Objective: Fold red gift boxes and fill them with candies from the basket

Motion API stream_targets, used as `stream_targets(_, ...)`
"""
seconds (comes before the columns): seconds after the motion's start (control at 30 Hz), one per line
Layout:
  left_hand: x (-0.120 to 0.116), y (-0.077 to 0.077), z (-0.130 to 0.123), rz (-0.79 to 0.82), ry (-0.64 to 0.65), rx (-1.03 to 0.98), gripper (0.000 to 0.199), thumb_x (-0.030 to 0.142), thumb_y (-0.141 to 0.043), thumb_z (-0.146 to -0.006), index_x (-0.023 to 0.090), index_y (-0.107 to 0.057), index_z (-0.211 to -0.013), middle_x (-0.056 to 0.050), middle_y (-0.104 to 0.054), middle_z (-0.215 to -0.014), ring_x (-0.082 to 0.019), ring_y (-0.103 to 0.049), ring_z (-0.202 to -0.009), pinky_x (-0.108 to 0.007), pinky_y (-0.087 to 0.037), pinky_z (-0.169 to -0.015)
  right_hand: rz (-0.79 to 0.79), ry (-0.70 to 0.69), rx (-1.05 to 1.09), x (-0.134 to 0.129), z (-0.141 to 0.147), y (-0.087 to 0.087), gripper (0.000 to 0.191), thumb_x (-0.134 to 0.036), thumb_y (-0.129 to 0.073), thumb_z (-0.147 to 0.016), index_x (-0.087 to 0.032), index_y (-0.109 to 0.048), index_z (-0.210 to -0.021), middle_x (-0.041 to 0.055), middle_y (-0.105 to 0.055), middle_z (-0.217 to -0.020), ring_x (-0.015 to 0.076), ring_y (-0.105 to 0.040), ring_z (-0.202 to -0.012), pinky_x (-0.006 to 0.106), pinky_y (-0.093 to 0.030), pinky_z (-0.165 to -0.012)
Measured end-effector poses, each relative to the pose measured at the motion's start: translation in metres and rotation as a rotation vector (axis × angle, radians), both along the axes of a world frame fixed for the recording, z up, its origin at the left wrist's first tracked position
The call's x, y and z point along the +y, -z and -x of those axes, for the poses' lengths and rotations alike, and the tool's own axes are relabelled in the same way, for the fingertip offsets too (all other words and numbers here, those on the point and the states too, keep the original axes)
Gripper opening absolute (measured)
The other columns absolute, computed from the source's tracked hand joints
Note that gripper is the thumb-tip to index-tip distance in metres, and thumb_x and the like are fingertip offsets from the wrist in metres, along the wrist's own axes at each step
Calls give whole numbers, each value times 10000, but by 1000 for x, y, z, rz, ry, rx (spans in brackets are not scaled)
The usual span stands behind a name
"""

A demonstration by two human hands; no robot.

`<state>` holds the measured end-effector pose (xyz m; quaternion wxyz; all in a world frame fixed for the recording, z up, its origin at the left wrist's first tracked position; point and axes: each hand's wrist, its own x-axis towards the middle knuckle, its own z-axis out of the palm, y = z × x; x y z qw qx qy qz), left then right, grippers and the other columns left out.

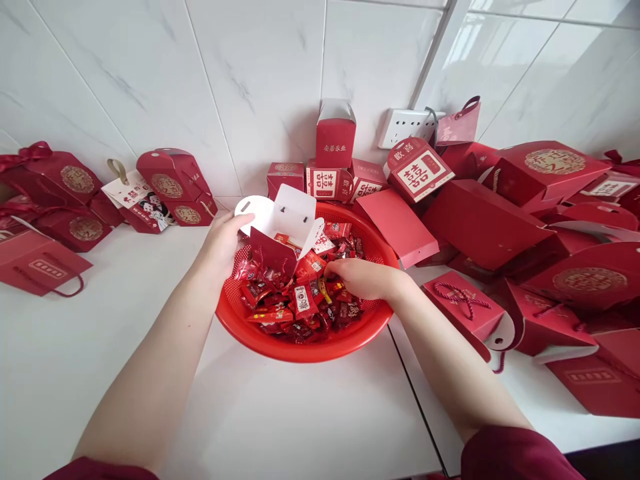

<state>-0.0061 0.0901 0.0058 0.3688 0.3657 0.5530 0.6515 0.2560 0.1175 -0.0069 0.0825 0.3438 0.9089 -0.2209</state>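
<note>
A round red plastic basket (pixel 310 353) holds many small candies (pixel 280 313) in red and dark wrappers. Over its back left part, my left hand (pixel 220 243) grips an opened red box (pixel 273 251) with a white inside by one of its flaps. The box is tilted, its flaps spread, and a few red packets show in it. My right hand (pixel 363 279) is down among the candies at the basket's right side, fingers bent together; what they hold, if anything, is hidden.
Red gift boxes (pixel 187 187) stand at the left by the tiled wall. More boxes (pixel 335 137) are stacked behind the basket, and a large pile (pixel 490 223) covers the right side. A white power strip (pixel 407 127) is on the wall.
</note>
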Motion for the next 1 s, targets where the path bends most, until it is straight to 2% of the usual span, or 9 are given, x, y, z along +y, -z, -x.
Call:
stream_targets(0.2, -1, 1, 0, 5, 7, -1, 409, 290, -756, -623, 128, -735, -997, -61, -717, -895, -184, -641, -791, -254, -486, -651, -19, -54, -47, 4, -1, 2, 508, -1, -513, -766, -172, -607, -1234, 113, -692, -1174, 244, -650, -1024, 282, -469, -818)
stream_targets(0.37, -1, -1, -1, 20, 3, 3, 409, 289, -750, -620, 121, -731, -993, -58, -708, -866, -180, -629, -760, -257, -475, -636, -40, -58, -124, 4, 0, 4, 508, -156, -645, -796, -191, -568, -1297, 110, -701, -1100, 252, -659, -959, 285, -468, -751)
stream_targets(0.47, -1, -2, -2, 35, -6, 1, 405, 282, -757, -611, 118, -723, -979, -51, -698, -849, -175, -622, -746, -254, -473, -624, -57, -41, -175, 2, 1, 4, 513, -206, -645, -813, -195, -559, -1318, 109, -704, -1060, 244, -665, -895, 285, -457, -705)
stream_targets(0.6, -2, -2, -2, 33, -2, -21, 400, 282, -766, -606, 113, -714, -966, -55, -696, -861, -183, -633, -767, -267, -501, -652, -81, -86, -128, 4, 2, 2, 393, -123, -545, -844, -182, -639, -1222, 104, -716, -1070, 232, -655, -939, 277, -448, -744)
stream_targets(0.73, -2, -1, -2, 34, 11, -36, 409, 276, -765, -616, 125, -712, -991, -59, -712, -902, -185, -649, -774, -270, -511, -655, -79, -80, -134, 7, 2, 2, 452, -14, -480, -809, -174, -671, -1186, 105, -721, -1084, 228, -650, -952, 270, -442, -744)
stream_targets(1.0, -2, 0, -1, 50, 9, -23, 415, 293, -762, -640, 132, -712, -1019, -59, -714, -908, -202, -657, -785, -299, -527, -690, -51, -71, -171, 6, 5, 3, 412, -41, -470, -832, -168, -656, -1177, 108, -723, -1037, 222, -658, -893, 275, -451, -690)
